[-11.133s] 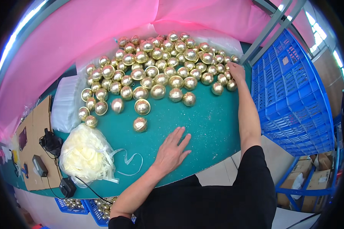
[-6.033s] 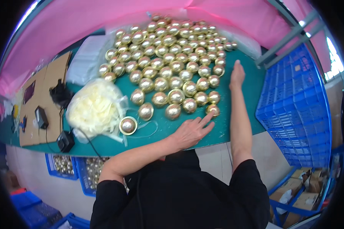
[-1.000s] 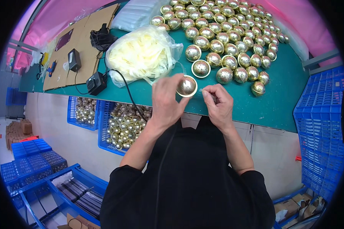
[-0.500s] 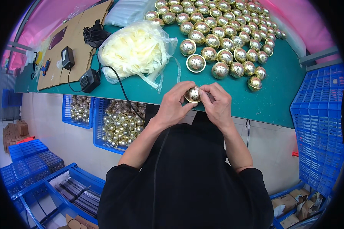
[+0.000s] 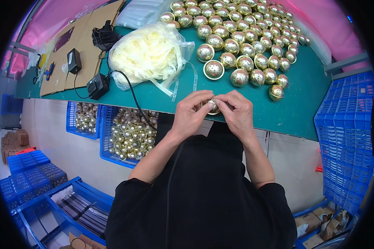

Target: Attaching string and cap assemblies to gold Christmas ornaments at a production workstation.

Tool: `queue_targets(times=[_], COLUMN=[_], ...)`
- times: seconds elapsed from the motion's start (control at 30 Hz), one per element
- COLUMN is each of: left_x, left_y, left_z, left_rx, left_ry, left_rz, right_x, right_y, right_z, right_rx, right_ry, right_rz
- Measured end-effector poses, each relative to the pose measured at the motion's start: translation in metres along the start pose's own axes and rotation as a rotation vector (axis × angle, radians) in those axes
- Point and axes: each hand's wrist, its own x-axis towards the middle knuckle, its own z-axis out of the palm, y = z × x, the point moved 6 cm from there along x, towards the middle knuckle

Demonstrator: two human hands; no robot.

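Note:
At the near edge of the table, a small gold perforated ball (image 5: 214,110) with a rim is held between my two hands. My left hand (image 5: 188,113) is closed around its left side, the thumb lying across the front. From the right, the fingertips and thumb of my right hand (image 5: 239,113) pinch it. Fingers cover most of the ball, so its far side is hidden. Beyond my hands, a similar rimmed gold ball (image 5: 214,69) stands on the green tabletop (image 5: 293,112) at the near side of a large group of such balls.
A clear bag of pale strips (image 5: 147,54) lies left of the balls. Black adapters (image 5: 98,86) with a cable sit near cardboard (image 5: 58,79). Below the table edge, blue crates (image 5: 108,151) hold more gold pieces. Tall blue crates (image 5: 345,137) are stacked at the right.
My thumbs have come closer together over the held ball, covering more of it. Both hands stay at the table's near edge.

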Motion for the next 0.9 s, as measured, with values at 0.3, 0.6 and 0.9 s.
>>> queue_targets(times=[0.3,0.6,0.9], left_x=[-0.003,-0.001,0.034], left_y=[-0.001,0.014,0.045], left_z=[0.005,-0.003,-0.027], left_rx=[-0.198,0.002,-0.430], left_ry=[0.177,0.213,0.123], left_rz=[0.118,0.238,0.115], right_x=[-0.002,-0.001,-0.027], right_y=[0.001,0.004,0.041], right_z=[0.001,0.001,-0.020], right_rx=[0.013,0.055,1.255], right_ry=[-0.037,-0.065,-0.319], right_rz=[0.019,0.075,0.499])
